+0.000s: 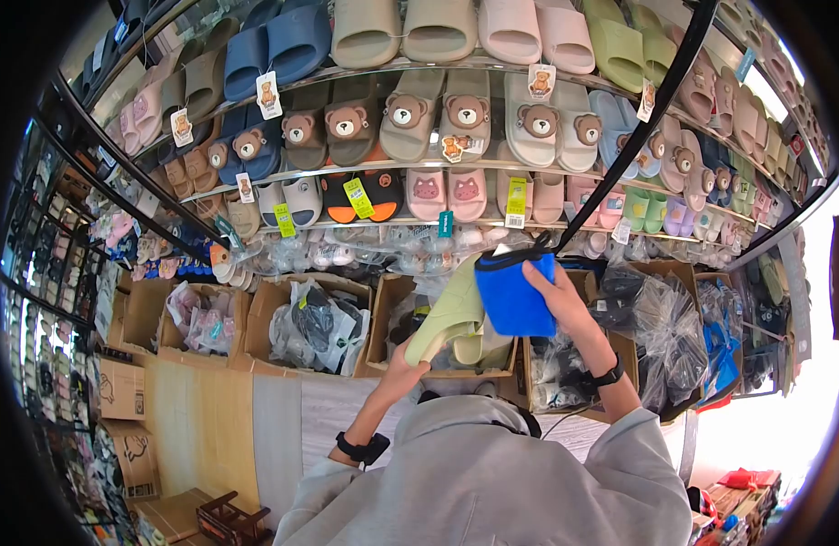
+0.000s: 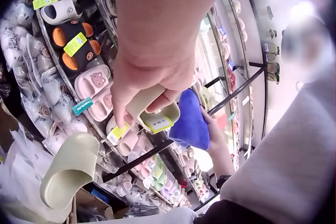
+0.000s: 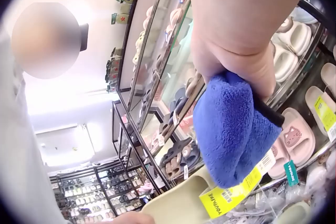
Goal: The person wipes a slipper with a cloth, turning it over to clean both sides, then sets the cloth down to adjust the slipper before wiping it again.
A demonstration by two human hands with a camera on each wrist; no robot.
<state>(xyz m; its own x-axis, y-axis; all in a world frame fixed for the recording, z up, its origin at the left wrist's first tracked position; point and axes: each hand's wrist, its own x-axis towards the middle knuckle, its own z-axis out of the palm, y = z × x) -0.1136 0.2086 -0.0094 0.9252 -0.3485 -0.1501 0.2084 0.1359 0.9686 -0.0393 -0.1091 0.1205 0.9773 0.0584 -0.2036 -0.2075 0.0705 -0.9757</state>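
Note:
My left hand [image 1: 403,371] grips a pale green slide slipper [image 1: 445,318] by one end, in front of the shelves. A second pale green slipper [image 2: 71,169] hangs beside it in the left wrist view. A yellow tag [image 3: 227,201] shows at the held slipper in the right wrist view. My right hand [image 1: 561,296] holds a fuzzy blue cloth [image 1: 518,300] with a dark edge. The cloth hangs close beside the slipper and overlaps it in the head view. Part of the right fingers is hidden behind the cloth in the right wrist view.
Tiered shelves of slippers [image 1: 438,114] rise ahead, many with tags. Beneath them stands a row of cardboard boxes [image 1: 247,318] holding bagged footwear. A black shelf post [image 1: 642,127] slants down right of the cloth. A small wooden stool [image 1: 233,519] stands at lower left.

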